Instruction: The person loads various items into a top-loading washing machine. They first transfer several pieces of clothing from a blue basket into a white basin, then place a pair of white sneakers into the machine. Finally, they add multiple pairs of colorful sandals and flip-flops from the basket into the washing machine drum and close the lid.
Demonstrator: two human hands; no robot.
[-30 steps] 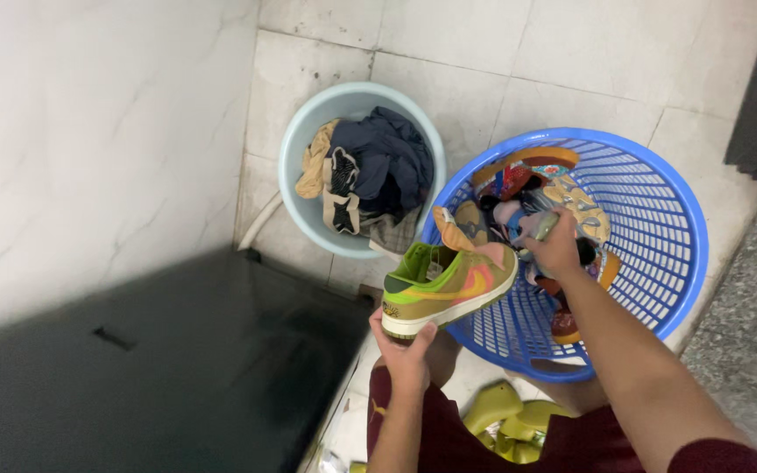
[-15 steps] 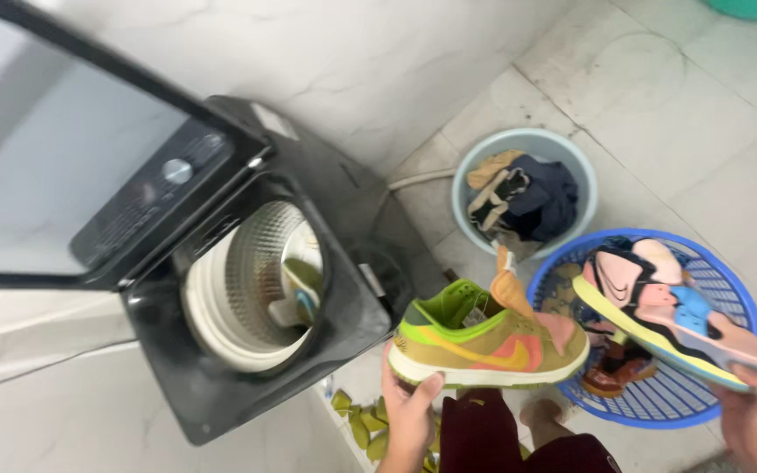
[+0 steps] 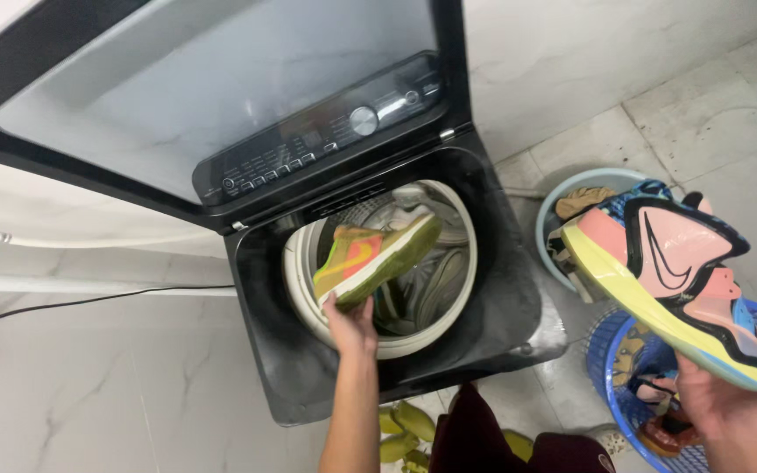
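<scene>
My left hand (image 3: 350, 326) grips a green and orange sneaker (image 3: 373, 254) by its heel and holds it over the open drum (image 3: 308, 293) of a black top-loading washing machine (image 3: 449, 350). The shoe points right, sole upward and away. My right hand (image 3: 729, 407) holds a pink, yellow and black sneaker (image 3: 672, 280) from below at the right edge, above a blue plastic basket (image 3: 611, 398). Other light-coloured items lie inside the drum.
The washer's lid (image 3: 221, 79) stands raised at the back with its control panel (image 3: 335, 131) below. A pale blue bucket (image 3: 554, 206) with clothes sits right of the machine. A cable (image 3: 89, 302) runs along the white tiled wall. Yellow slippers (image 3: 400, 429) lie on the floor.
The view swung from the baskets to the washer. My left hand moved the green sneaker over the drum opening. My right hand lifted the pink sneaker out of the blue basket.
</scene>
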